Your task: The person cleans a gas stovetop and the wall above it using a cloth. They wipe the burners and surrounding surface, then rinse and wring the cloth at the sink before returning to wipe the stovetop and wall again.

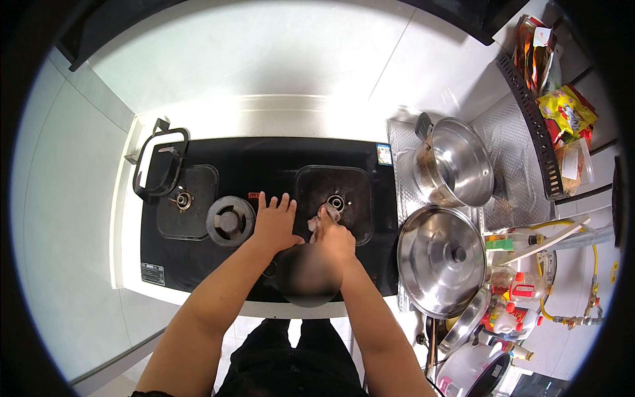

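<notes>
A: Black glass two-burner gas stove (264, 159) — set into the white counter (264, 116), directly below the person. Right hand (337, 238) clutches a pale crumpled cloth (322, 218), pressed at the near edge of the right burner well (334, 198). Left hand (274, 221) lies flat on the glass, fingers spread, holding nothing.

B: How far along?

A: Midway, I'd judge. Left pan support (159, 162) is lifted off and tilted at the far left corner; a round burner cap (229, 221) sits loose on the glass. Right well is getting wiped; left well looks untouched.

B: Labels?

A: Small white rectangular sticker (153, 273), near-left corner. Small blue-green square sticker (384, 154), far-right corner. Beyond, red-and-yellow snack packets (562, 109) by the dark rack (532, 126).
</notes>
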Available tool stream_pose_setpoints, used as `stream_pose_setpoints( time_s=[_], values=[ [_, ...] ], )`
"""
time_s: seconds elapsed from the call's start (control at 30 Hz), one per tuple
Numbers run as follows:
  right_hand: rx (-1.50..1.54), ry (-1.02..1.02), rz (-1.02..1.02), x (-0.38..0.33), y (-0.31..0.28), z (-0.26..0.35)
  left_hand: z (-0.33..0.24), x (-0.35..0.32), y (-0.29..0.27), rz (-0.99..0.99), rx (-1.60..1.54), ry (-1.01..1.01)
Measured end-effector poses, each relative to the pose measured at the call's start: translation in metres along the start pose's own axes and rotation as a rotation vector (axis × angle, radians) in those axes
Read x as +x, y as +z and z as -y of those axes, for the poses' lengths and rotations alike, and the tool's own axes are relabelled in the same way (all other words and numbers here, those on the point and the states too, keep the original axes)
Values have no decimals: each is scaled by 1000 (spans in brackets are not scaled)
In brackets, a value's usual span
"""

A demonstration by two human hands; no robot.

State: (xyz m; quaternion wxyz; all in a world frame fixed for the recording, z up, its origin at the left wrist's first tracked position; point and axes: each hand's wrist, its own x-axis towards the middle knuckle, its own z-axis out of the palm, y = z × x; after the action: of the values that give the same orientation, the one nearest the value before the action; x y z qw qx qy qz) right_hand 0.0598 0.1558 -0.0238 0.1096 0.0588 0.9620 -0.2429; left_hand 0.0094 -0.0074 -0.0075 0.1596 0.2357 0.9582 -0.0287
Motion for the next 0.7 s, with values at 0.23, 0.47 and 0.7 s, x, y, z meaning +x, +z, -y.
stream_pose_setpoints(
  time_s=[0.23,0.47,0.7],
  values=[
    [-42,67,-218,-17,-3,-6,1,-2,-3,33,-9,-13],
    [-96,151,-306,13,32,28,0,0,-3,22,3,-1],
    [-94,137,-380,-17,12,-6,4,0,6,-23,-20,17]
  ],
)
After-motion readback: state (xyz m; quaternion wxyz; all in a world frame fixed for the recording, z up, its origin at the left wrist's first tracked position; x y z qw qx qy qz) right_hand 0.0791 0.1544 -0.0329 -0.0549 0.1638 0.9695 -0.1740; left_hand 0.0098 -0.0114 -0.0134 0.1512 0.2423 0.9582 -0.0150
